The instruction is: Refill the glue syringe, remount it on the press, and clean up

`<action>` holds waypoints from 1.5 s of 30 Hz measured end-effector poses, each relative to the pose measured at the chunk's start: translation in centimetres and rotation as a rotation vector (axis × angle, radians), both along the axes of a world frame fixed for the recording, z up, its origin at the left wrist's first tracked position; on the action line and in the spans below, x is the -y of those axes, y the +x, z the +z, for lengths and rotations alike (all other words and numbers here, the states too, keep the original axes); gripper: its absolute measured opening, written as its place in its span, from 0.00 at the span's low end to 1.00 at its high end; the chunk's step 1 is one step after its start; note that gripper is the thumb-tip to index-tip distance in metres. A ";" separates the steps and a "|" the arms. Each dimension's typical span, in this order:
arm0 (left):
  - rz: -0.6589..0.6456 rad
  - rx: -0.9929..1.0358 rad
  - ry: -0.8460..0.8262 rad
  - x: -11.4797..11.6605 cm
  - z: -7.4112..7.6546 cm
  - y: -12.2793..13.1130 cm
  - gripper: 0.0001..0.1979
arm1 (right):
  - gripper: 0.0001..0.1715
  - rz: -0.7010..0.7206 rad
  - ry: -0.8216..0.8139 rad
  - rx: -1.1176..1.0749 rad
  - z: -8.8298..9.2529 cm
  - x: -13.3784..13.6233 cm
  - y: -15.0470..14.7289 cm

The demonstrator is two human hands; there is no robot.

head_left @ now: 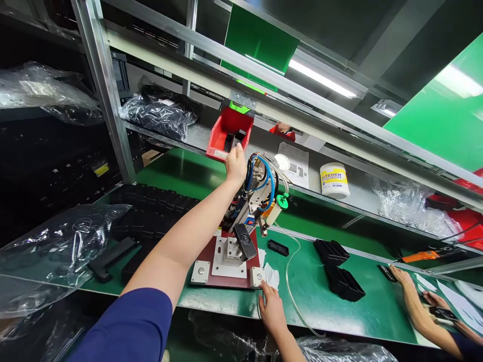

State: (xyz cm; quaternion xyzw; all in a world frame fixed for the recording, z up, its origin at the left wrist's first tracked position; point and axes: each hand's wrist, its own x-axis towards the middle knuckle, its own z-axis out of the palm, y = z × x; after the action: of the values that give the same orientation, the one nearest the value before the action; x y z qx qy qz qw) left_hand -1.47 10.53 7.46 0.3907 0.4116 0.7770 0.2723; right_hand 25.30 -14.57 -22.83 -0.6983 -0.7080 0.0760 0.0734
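Note:
My left hand (236, 162) is raised to the front edge of a red bin (215, 138) on the shelf, its fingers closed. Dark parts (238, 136) lie just beyond my fingertips inside the bin; whether I grip one is hidden. Lower down, my right hand (272, 307) has its fingers apart beside the right button box (257, 277) of a bench fixture, fingertips at its near edge. On the fixture's metal block (230, 251) a black part with a round grille (245, 241) sits tilted. Above it stands a press head with blue tubes (269, 186).
A black oblong part (278, 247) and black trays (343, 282) lie on the green bench (309, 306). A wipes tub (334, 181) and bagged parts (162, 113) occupy the shelf. At right, a co-worker's hands (402, 275) handle black parts near an orange driver (420, 256).

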 end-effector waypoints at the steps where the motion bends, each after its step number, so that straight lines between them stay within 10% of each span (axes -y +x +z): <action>1: 0.011 -0.019 -0.004 0.3 0.0 0.1 0.20 | 0.24 0.004 0.020 -0.009 0.0 0.0 0.2; 16: -0.210 -0.334 0.642 5.9 0.7 -0.2 0.26 | 0.23 -0.054 0.104 -0.011 0.4 1.8 3.1; 26: -0.268 -0.223 0.438 3.3 -2.4 0.1 0.28 | 0.25 -0.146 0.061 -0.042 0.5 3.1 3.5; 35: -0.599 0.053 0.410 3.8 -1.2 -1.0 0.31 | 0.21 -0.236 0.045 -0.041 1.4 3.7 3.5; 45: -0.363 -0.016 0.377 4.4 -4.7 0.5 0.27 | 0.24 -0.223 0.048 -0.036 1.4 3.6 3.4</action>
State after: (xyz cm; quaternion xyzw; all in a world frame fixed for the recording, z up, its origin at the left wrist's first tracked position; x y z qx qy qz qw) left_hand -0.98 6.11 2.77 0.5081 0.1849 0.7753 0.3264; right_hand 28.70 -18.21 -21.47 -0.7693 -0.6260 0.0633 0.1108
